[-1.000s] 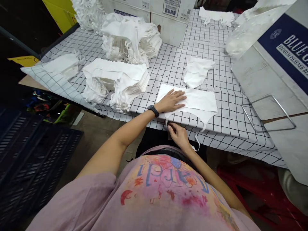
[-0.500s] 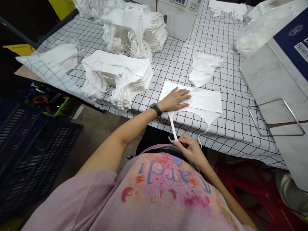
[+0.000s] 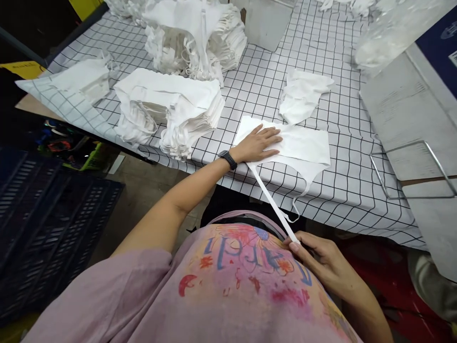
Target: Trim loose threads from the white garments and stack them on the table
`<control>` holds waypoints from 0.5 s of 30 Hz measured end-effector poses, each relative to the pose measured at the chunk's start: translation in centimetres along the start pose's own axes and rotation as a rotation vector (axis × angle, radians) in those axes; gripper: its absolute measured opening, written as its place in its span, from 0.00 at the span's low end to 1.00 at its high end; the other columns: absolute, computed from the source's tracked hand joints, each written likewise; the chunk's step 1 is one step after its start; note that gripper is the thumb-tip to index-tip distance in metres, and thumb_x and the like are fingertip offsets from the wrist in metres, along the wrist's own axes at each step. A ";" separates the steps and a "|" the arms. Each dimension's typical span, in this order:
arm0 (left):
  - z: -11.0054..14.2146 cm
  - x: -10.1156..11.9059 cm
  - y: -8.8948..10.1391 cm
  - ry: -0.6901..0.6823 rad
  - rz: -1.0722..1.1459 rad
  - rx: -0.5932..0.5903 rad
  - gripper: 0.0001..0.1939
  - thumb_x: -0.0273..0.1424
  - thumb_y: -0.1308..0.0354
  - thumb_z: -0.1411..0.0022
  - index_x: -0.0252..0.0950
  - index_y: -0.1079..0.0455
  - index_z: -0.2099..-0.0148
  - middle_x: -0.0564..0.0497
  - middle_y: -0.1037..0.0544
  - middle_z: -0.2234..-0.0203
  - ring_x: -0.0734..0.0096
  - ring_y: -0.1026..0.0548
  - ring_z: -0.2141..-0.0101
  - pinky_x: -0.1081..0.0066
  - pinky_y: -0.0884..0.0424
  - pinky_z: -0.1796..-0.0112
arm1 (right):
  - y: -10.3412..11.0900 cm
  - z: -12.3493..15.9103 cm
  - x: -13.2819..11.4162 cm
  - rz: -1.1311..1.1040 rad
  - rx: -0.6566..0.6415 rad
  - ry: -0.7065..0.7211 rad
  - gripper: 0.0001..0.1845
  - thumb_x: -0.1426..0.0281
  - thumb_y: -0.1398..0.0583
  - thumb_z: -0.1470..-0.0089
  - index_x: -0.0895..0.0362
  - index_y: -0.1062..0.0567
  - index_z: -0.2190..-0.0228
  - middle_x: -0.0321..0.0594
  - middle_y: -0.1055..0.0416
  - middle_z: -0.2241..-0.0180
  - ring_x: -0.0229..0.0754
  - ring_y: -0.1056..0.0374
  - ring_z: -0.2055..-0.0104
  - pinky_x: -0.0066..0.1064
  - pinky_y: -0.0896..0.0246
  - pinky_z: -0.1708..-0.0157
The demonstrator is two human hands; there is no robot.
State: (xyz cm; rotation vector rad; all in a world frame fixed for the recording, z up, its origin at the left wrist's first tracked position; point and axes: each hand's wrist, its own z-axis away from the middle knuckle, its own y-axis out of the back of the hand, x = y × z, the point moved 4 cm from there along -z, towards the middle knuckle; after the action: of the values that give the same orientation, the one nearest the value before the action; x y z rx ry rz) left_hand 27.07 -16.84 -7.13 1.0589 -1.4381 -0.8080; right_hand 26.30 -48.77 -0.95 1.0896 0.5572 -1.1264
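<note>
A white strappy garment, like a camisole or bra top (image 3: 303, 143), lies flat at the table's front edge. My left hand (image 3: 259, 144) rests on its left part, palm down with the fingers spread. My right hand (image 3: 317, 255) pinches the end of one white strap (image 3: 269, 197), which runs taut from the garment over the table edge toward my body. The second strap (image 3: 302, 190) hangs loose in a curl over the edge. Just beyond the garment lies a crumpled white cloth piece (image 3: 303, 93).
Stacks of similar white garments (image 3: 178, 95) stand to the left, with a taller pile (image 3: 200, 33) behind. On the right are a cardboard box (image 3: 396, 105), a metal wire frame (image 3: 426, 143) and a clear plastic bag (image 3: 389, 43). Dark crates (image 3: 53, 228) stand at lower left.
My right hand has moved right and toward my body, drawing the strap out long and straight. My left hand stays flat on the garment. The view has shifted slightly.
</note>
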 end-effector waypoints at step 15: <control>-0.2 -0.6 -0.5 -0.006 0.037 0.022 0.30 0.53 0.55 0.26 0.45 0.37 0.31 0.48 0.40 0.27 0.56 0.46 0.27 0.45 0.57 0.27 | 2.3 1.9 -3.8 -0.623 0.473 0.025 0.12 0.63 0.38 0.38 0.45 0.14 0.58 0.45 0.17 0.65 0.49 0.23 0.69 0.42 0.24 0.66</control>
State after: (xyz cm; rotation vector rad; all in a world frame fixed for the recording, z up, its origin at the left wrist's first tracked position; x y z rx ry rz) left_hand 27.31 -16.42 -7.80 1.0440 -1.4708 -0.7709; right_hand 26.66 -48.73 3.89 1.3790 0.6937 -1.8555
